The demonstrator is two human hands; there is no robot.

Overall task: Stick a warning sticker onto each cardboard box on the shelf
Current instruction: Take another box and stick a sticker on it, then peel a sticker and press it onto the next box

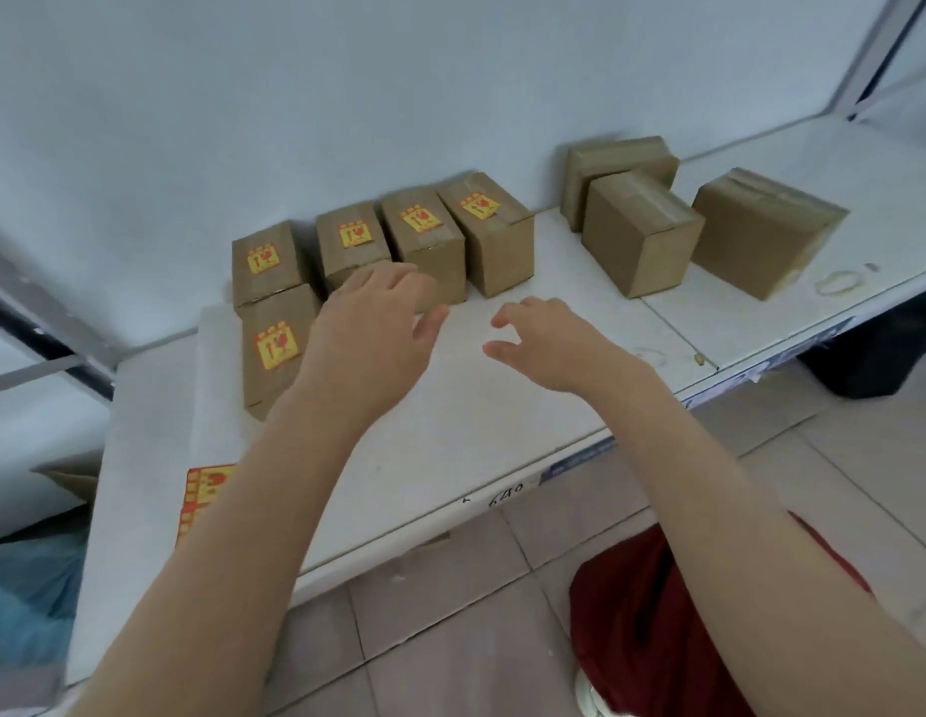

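Floor: I am looking down past the shelf edge at pale tiles (pixel 450 639), with a red cloth (pixel 657 613) lying at the lower right and a blue bag (pixel 26 602) sitting at the lower left.
Sticker sheet: the yellow-and-red sticker sheet (pixel 205 496) is lying on the front left part of the shelf, partly hidden by my left forearm.
Shelf: the white shelf (pixel 502 421) is carrying all eight boxes.
Left hand: my left hand (pixel 370 323) is hovering palm down with fingers relaxed and spread, gripping nothing. Its fingertips are overlapping the fronts of two stickered boxes, and I cannot tell whether they are touching.
Right hand: my right hand (pixel 549 344) is hovering just beside it over bare shelf, fingers loosely curled, thumb and forefinger apart, holding nothing.
Nearest box: the front box (pixel 267 385) is standing at the left, wearing a warning sticker (pixel 276 344) on top.
Stickered row: behind it, the four back boxes (pixel 424 251) are standing side by side, each showing a sticker on top.
Plain boxes: the three plain boxes (pixel 639 235) are sitting to the right, apart from the stickered group, showing only brown cardboard and tape.
Wall: a pale wall (pixel 347 95) is rising behind everything.
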